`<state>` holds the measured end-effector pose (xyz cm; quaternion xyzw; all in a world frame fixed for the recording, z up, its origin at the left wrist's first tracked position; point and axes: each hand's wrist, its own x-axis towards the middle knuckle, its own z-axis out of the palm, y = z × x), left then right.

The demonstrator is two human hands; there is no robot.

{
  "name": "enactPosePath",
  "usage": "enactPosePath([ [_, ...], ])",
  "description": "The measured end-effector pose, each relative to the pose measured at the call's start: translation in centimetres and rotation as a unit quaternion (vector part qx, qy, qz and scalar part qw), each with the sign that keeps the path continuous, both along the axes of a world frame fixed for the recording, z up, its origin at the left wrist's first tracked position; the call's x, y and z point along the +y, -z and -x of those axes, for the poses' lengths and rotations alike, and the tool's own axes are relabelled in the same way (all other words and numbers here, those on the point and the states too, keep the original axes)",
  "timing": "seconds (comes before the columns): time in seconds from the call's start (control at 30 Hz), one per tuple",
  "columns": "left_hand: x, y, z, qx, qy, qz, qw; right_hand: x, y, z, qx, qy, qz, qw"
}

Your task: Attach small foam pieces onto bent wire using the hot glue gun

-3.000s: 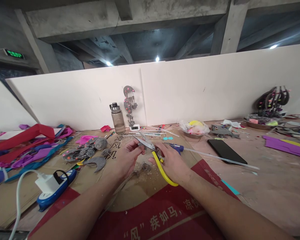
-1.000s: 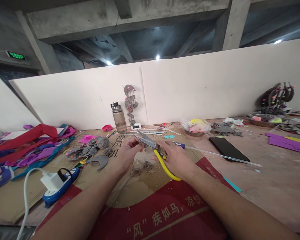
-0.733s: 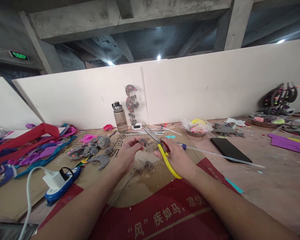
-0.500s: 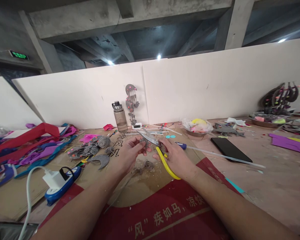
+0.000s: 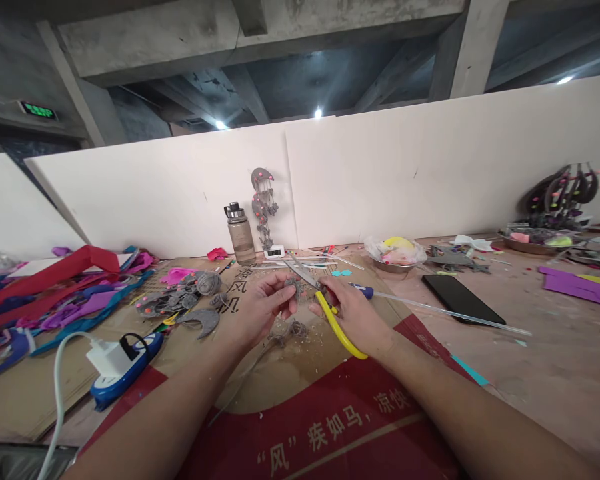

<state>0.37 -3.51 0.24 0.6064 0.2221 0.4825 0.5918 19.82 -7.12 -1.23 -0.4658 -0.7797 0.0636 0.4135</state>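
My left hand pinches a small grey fuzzy piece between thumb and fingers. In my right hand are yellow-handled scissors, their blades pointing up and left, close beside the grey piece. A small tangle of grey yarn lies on the cardboard below both hands, among scattered pale crumbs. To the left rest a grey crescent and a heap of grey decorated pieces with a yarn ball. A glue gun's blue end shows behind my right hand, partly hidden.
A water bottle and a hanging grey crescent ornament stand by the white board. On the right are a phone, a clear stick and a bagged bowl. A blue power strip and felt strips occupy the left.
The scissors have shifted slightly to the right, with their blades still near the grey piece. My left hand has turned a little, and the grey piece shows more clearly.
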Motion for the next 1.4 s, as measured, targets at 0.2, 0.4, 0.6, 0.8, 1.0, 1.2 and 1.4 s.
enactPosePath([
  [0.2, 0.1, 0.1, 0.0, -0.021, -0.017, -0.003, 1.0, 0.1, 0.1, 0.4, 0.099, -0.003, 0.038, 0.994],
  [0.4, -0.2, 0.6, -0.4, 0.018, 0.023, -0.019, 0.999, 0.0, -0.3, 0.6, 0.332, -0.099, 0.094, 0.933],
  [0.6, -0.7, 0.8, -0.9, 0.146, 0.021, -0.111, 0.983, -0.2, -0.3, 0.9, 0.36, -0.128, 0.16, 0.91],
  [0.8, -0.8, 0.9, -0.6, 0.251, -0.031, -0.304, 0.919, 0.3, 0.2, 0.8, 0.374, -0.107, 0.202, 0.899],
  [1.0, -0.8, 0.6, -0.1, 0.249, -0.143, -0.479, 0.829, 0.2, 0.3, 1.2, 0.406, -0.147, 0.248, 0.867],
  [1.2, -0.1, 0.6, -0.5, 0.122, -0.127, -0.101, 0.979, 0.5, 0.7, 1.3, 0.312, -0.089, 0.149, 0.934],
  [1.4, 0.0, 0.2, -0.7, -0.078, -0.042, 0.107, 0.99, 0.3, 0.7, 1.2, 0.152, -0.045, 0.063, 0.985],
])
